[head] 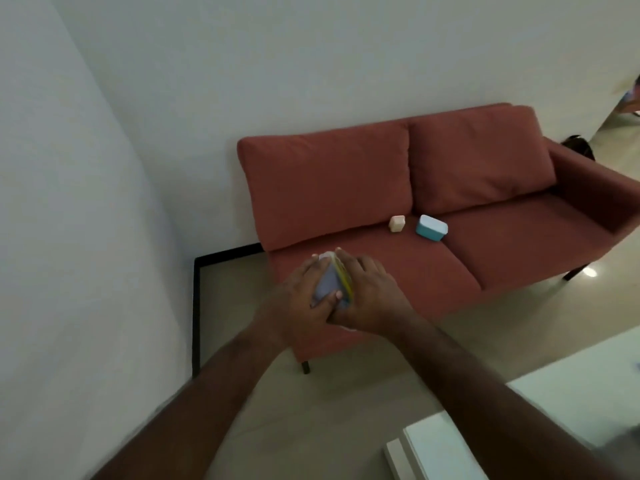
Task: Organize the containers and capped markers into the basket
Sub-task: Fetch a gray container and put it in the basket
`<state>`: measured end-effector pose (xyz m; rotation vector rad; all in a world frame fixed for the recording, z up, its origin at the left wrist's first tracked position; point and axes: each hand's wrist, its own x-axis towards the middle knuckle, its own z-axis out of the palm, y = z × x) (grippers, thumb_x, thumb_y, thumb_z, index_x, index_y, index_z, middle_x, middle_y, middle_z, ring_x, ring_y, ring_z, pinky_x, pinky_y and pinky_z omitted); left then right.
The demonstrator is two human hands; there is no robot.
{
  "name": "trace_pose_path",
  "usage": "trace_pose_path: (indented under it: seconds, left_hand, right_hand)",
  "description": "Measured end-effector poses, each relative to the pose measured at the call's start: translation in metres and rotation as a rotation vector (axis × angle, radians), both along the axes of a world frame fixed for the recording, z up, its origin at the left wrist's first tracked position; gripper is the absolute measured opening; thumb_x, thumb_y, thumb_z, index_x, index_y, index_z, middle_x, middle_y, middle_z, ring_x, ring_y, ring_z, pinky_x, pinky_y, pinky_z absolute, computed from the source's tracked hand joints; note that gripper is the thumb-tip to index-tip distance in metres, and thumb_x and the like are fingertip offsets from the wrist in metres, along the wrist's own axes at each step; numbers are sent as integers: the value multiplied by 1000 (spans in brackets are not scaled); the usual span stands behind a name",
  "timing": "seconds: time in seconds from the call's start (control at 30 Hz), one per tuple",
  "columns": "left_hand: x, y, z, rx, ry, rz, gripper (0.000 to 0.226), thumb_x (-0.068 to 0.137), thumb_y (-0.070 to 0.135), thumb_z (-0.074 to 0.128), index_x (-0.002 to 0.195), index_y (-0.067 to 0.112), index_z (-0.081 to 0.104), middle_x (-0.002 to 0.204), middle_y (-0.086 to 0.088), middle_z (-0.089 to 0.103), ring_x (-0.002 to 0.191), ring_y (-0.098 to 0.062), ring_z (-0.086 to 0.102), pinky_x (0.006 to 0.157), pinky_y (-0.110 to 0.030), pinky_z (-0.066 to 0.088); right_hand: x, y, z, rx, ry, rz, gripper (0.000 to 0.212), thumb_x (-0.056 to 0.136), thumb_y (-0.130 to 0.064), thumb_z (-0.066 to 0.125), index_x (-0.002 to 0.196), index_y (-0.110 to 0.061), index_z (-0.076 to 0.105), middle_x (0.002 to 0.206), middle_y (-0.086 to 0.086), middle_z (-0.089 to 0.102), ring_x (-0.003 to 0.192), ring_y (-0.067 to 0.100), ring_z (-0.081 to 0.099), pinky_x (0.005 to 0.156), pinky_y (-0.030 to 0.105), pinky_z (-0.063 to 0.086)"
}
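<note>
Both my hands hold a stack of flat containers over the left seat of a red sofa [519,237]. A lavender container [329,280] lies under my left hand [298,299], and a yellow-edged container [344,277] sits against my right hand [370,296]. Further back on the seat rest a small beige container [397,223] and a teal container with a white lid [431,227], both apart from my hands. No basket or markers are in view.
A white wall runs along the left and behind the sofa. A black-framed panel [196,306] leans at the wall beside the sofa's left end. A white table [571,403] edge fills the lower right. Beige floor lies between me and the sofa.
</note>
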<state>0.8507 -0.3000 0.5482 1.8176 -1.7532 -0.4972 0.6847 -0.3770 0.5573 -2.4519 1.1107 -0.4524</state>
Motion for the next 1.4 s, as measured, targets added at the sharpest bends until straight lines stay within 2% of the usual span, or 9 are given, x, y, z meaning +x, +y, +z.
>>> trace_pose_path:
  seconds: [0.27, 0.43, 0.53, 0.67, 0.8, 0.93, 1.13, 1.23, 1.4]
  left_hand:
    - [-57, -10, 56, -82, 71, -160, 76, 82, 71, 44, 150, 38, 32, 161, 12, 22, 144, 5, 19, 106, -11, 22]
    - [-85, -9, 66, -49, 223, -392, 78, 80, 45, 73, 147, 42, 34, 154, 15, 35, 138, -1, 38, 107, -32, 45]
    - [-104, -11, 66, -96, 183, -493, 75, 82, 27, 78, 146, 31, 40, 138, 15, 51, 123, 3, 51, 100, -19, 46]
    - [-128, -10, 64, -129, 178, -530, 48, 91, 50, 60, 136, 37, 51, 127, 21, 60, 115, 3, 57, 98, -29, 49]
    - [-159, -7, 60, -76, 298, -613, 41, 91, 58, 53, 126, 35, 57, 116, 14, 67, 106, -7, 64, 89, -42, 54]
    - [-200, -1, 45, 13, 428, -556, 47, 85, 66, 55, 119, 34, 59, 102, 6, 71, 92, -16, 68, 81, -48, 55]
    - [-272, 7, 40, 96, 430, -620, 21, 92, 47, 58, 98, 27, 61, 79, 8, 66, 69, -1, 60, 61, -17, 45]
    - [-308, 6, 26, 178, 425, -641, 40, 92, 56, 55, 91, 17, 61, 69, 4, 58, 59, -5, 52, 62, -28, 42]
    - [-351, -3, -11, 276, 150, -633, 62, 91, 62, 49, 135, 17, 48, 104, 8, 59, 99, -17, 59, 90, -35, 46]
  right_hand:
    - [-80, -7, 58, 154, -129, -36, 100, 70, -56, 77, 152, -23, 29, 147, -2, 44, 133, 15, 44, 106, 40, 42]
    - [-132, 1, 66, 611, -375, -120, 77, 67, -45, 85, 133, -26, 51, 120, -7, 66, 105, 10, 67, 94, 40, 56]
    - [-161, 18, 70, 747, -405, -177, 70, 64, -56, 77, 123, -23, 60, 112, 0, 67, 95, 16, 67, 85, 36, 55]
    - [-195, 59, 64, 963, -641, -298, 81, 58, -79, 71, 111, -18, 70, 104, 19, 64, 91, 32, 58, 74, 40, 49]
    - [-227, 106, 54, 930, -841, -411, 87, 60, -89, 57, 126, -32, 65, 121, 14, 68, 104, 31, 66, 81, 44, 57]
    - [-258, 149, 42, 830, -945, -578, 84, 70, -76, 64, 137, -25, 56, 124, 11, 65, 108, 27, 66, 80, 42, 56]
    - [-297, 187, 25, 666, -1017, -848, 50, 89, -43, 69, 129, -18, 55, 121, 21, 63, 97, 36, 70, 71, 39, 58]
    - [-320, 197, 8, 622, -1003, -994, 45, 92, -46, 62, 125, -17, 57, 107, 12, 67, 83, 22, 71, 64, 32, 56]
    - [-379, 197, -50, 688, -1232, -1229, 43, 92, -43, 64, 121, -11, 60, 100, 11, 62, 82, 22, 64, 69, 33, 55]
